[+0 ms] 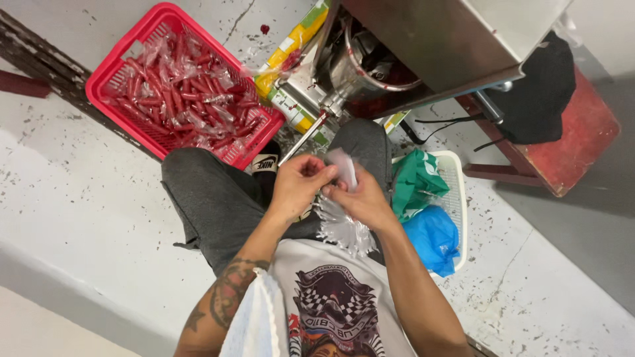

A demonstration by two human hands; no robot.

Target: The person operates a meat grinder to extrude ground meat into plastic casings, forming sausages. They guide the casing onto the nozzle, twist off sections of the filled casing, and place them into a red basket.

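Glossy clear plastic sleeves (344, 228), a red plastic basket (106, 79), a brushed metal machine (423, 39), rough speckled concrete floor (73, 192)

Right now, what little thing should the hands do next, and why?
Probably rub the clear bag open with the left hand. Both hands pinch its top, the right hand also holds the bundle, and the filling nozzle sits just ahead.
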